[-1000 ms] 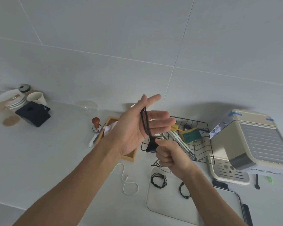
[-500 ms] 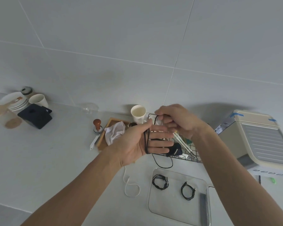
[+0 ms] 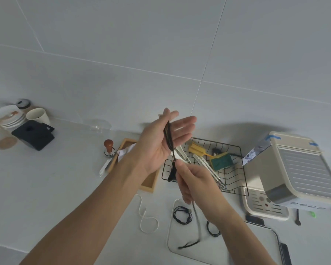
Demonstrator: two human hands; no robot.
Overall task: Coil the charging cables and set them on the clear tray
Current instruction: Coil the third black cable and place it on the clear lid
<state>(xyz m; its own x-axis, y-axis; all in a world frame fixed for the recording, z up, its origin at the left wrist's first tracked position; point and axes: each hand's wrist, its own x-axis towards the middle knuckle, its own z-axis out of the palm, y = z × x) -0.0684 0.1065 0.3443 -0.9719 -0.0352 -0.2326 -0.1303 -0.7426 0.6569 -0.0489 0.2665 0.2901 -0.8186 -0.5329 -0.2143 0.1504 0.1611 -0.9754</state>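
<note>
Wire basket (image 3: 235, 185) with sponge (image 3: 221, 161) beside cream machine (image 3: 294, 169); stacked plates (image 3: 10, 119), cup (image 3: 37, 115), tamper (image 3: 109, 147) on bench (image 3: 46, 188).

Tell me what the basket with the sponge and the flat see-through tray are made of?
The basket looks like thin metal wire coated matte black: you see open grid bars. The clear tray seems to be plastic or acrylic, maybe glass: the counter shows through it and its rounded edge shines. The sponge looks like soft foam.
</note>
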